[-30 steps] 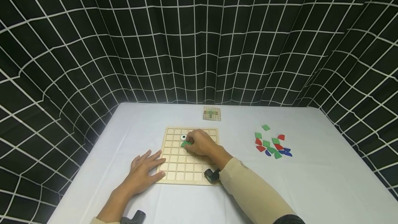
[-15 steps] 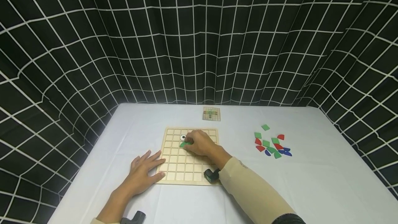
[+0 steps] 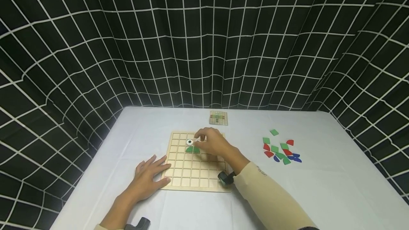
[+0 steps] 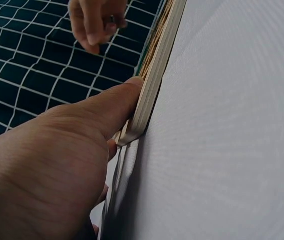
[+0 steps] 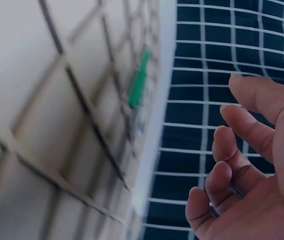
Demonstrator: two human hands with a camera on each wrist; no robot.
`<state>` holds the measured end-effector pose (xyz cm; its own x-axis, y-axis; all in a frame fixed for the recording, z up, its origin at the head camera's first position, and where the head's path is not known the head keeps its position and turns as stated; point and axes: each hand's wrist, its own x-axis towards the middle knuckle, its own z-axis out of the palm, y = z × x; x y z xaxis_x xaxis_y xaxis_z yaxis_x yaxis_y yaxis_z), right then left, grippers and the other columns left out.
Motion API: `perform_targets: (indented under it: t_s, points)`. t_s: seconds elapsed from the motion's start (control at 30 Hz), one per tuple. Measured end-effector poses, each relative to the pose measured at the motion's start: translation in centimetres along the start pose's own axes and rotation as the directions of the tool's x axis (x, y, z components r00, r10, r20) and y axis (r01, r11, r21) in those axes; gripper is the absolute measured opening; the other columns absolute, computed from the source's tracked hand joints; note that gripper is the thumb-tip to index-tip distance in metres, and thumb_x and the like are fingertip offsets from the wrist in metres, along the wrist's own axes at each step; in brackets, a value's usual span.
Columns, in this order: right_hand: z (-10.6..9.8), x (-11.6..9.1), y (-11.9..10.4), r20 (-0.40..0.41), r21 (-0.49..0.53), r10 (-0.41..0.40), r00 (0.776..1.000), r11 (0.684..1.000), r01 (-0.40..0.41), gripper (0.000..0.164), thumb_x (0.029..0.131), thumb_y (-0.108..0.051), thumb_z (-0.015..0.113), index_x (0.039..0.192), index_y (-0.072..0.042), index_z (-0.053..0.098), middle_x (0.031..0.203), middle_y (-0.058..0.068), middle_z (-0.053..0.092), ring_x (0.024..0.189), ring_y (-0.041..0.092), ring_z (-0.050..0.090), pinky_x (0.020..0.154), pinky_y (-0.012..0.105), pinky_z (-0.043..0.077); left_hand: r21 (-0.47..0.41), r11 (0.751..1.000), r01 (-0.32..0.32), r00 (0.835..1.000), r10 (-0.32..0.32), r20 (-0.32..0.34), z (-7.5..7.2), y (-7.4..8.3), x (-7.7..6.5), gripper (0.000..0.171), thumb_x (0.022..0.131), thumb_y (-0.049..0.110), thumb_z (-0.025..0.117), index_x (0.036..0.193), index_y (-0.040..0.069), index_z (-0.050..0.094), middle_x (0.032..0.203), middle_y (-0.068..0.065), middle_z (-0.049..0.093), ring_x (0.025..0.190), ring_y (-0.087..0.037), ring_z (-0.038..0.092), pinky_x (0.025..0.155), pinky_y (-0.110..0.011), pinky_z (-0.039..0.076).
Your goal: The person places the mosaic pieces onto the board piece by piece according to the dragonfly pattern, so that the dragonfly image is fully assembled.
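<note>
A wooden grid board [image 3: 191,173] lies on the table. Two green quarter-round tiles [image 3: 193,149] sit side by side in its upper part, under a white eye tile [image 3: 190,142]. A second eye tile is partly hidden behind my right hand [image 3: 213,142]. That hand hovers over the board, fingers loosely bent and apart; the right wrist view shows no piece among its fingers [image 5: 224,142]. My left hand [image 3: 147,177] rests at the board's lower left edge with fingers spread, its thumb [image 4: 124,97] on the rim.
To the right lie loose tiles: green ones [image 3: 274,148], red ones [image 3: 268,154] and blue ones [image 3: 296,159]. A small pattern card [image 3: 218,118] lies behind the board on the white table [image 3: 335,166]. Black curtains with a white grid [image 3: 204,45] enclose the back and sides.
My right hand has let go of the green tile, lifted off the board and shifted slightly right. Both green tiles now show more fully. My left hand stays in place.
</note>
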<state>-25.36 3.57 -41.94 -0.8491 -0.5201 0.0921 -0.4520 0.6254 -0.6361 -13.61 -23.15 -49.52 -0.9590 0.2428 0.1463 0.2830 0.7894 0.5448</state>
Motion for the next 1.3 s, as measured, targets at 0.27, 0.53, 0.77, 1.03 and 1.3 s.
perform_targets:
  t_s: [0.27, 0.53, 0.77, 1.03, 1.3]
  points:
    - [-4.2, -3.1, -1.1, -0.132, -0.027, -0.080, 0.988, 0.997, 0.077, 0.022, 0.085, -0.023, 0.073, 0.102, -0.009, 0.072, 0.085, -0.002, 0.060, 0.084, 0.023, 0.056, 0.072, 0.038, 0.048, -0.006, 0.999, -0.032, 0.999, 0.032, -0.026, 0.0, -0.1, -0.1, 0.051, 0.083, 0.047, 0.071, 0.126, 0.021, 0.066, 0.147, -0.001, 0.043, 0.140, -0.036, 0.024, 0.109, -0.060, 0.003]
    - [-7.8, -7.1, -0.8, -0.274, -0.091, -0.174, 0.946, 0.984, 0.155, 0.018, 0.083, -0.019, 0.076, 0.098, -0.011, 0.072, 0.084, -0.003, 0.062, 0.084, 0.019, 0.055, 0.073, 0.039, 0.048, -0.008, 1.000, -0.016, 1.000, 0.016, -0.006, -0.1, -0.1, 0.0, 0.052, 0.083, 0.047, 0.071, 0.127, 0.021, 0.065, 0.148, -0.001, 0.042, 0.141, -0.034, 0.021, 0.110, -0.058, 0.001]
    - [-9.9, -10.9, 0.2, -0.379, -0.104, -0.147, 0.914, 0.988, 0.116, 0.018, 0.082, -0.018, 0.078, 0.098, -0.014, 0.072, 0.087, -0.007, 0.062, 0.088, 0.014, 0.054, 0.077, 0.042, 0.051, -0.010, 1.000, -0.014, 1.000, 0.014, -0.004, 0.0, 0.0, -0.1, 0.051, 0.083, 0.047, 0.072, 0.127, 0.020, 0.065, 0.148, -0.001, 0.042, 0.141, -0.034, 0.021, 0.110, -0.058, 0.000]
    - [-11.5, -14.0, 2.7, -0.457, -0.126, -0.148, 0.877, 0.987, 0.101, 0.021, 0.081, -0.010, 0.079, 0.100, -0.013, 0.071, 0.086, -0.008, 0.061, 0.086, 0.015, 0.053, 0.071, 0.039, 0.048, -0.003, 1.000, -0.002, 1.000, 0.002, -0.004, 0.0, 0.1, -0.1, 0.052, 0.083, 0.048, 0.071, 0.127, 0.021, 0.065, 0.148, -0.001, 0.042, 0.141, -0.034, 0.022, 0.110, -0.058, 0.001]
    - [-12.5, -16.8, 6.8, -0.545, -0.118, -0.011, 0.838, 0.991, -0.064, 0.022, 0.082, -0.010, 0.077, 0.103, -0.008, 0.071, 0.084, -0.003, 0.058, 0.080, 0.012, 0.046, 0.067, 0.026, 0.041, 0.002, 1.000, 0.005, 1.000, -0.005, 0.004, -0.2, 0.2, 0.0, 0.053, 0.082, 0.048, 0.071, 0.127, 0.021, 0.064, 0.148, -0.001, 0.042, 0.141, -0.034, 0.021, 0.110, -0.059, 0.001]
